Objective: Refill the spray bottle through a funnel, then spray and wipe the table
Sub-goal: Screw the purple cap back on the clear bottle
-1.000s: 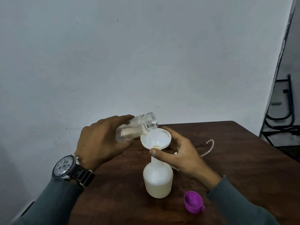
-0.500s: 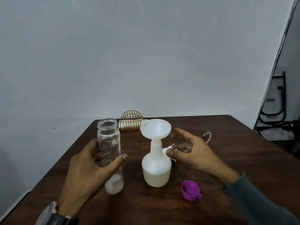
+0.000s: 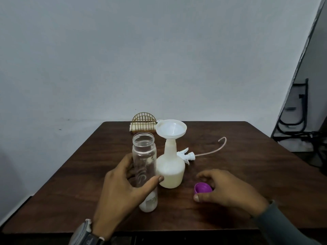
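My left hand [image 3: 122,188] was wrapped round the clear bottle [image 3: 144,167], thumb across the front, fingers behind the plastic & only dimly seen through it. Bottle stood upright on the table [image 3: 247,156], mouth open, a bit of white stuff at the bottom; my palm hid part of its lower half. Watch [image 3: 85,232] on that wrist was cut off by the bottom edge, face unreadable.

My right hand [image 3: 228,190] was curled loosely over the purple cap [image 3: 203,188], thumb low on the near side, fingers arched behind it. Couldn't tell if I was actually pinching the cap or just touching it, since the hand covered its right side. Grey sleeve [image 3: 286,227] ran out of the lower right corner.

Just beside the clear bottle, maybe touching, stood the spray bottle [image 3: 170,168], white, cloudy, filled w/ pale liquid approx to its shoulder. White funnel [image 3: 171,129] sat upright in its neck. Behind it lay the sprayer head [image 3: 185,154], partly hidden by the bottle, its thin tube [image 3: 212,151] curving off to the right.

At the table's far edge stood a gold wire holder [image 3: 143,123] w/ something pale in it, too small to make out. Dark metal frame [image 3: 297,112] at far right, cut off.
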`<action>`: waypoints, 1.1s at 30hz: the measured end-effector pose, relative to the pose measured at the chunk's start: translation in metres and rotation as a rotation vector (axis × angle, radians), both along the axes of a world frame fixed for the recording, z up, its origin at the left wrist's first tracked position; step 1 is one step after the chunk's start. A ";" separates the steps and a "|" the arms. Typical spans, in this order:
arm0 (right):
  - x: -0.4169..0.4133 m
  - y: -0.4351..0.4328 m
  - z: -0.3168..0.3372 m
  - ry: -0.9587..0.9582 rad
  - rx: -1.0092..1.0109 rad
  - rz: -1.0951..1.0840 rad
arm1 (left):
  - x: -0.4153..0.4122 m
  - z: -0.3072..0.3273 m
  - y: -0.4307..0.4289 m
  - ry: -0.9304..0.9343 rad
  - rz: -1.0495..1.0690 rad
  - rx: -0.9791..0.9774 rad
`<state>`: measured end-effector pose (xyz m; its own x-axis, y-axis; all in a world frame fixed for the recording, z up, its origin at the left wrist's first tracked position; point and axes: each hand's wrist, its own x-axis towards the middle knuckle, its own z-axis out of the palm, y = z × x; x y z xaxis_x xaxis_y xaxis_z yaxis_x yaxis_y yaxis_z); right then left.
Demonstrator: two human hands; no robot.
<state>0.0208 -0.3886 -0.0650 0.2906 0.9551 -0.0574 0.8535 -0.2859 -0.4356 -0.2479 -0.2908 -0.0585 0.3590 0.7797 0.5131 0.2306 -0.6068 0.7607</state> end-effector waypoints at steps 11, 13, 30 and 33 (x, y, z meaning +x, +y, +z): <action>-0.021 -0.014 -0.003 -0.115 -0.010 0.010 | 0.026 -0.007 -0.023 -0.075 -0.096 -0.074; -0.022 -0.017 -0.001 -0.090 0.031 0.004 | 0.028 -0.008 -0.024 -0.078 -0.110 -0.083; -0.062 -0.027 0.077 0.626 1.116 -0.007 | 0.044 -0.020 -0.029 -0.123 -0.168 -0.154; -0.073 -0.025 0.093 0.685 1.114 0.081 | 0.046 -0.020 -0.030 -0.105 -0.188 -0.144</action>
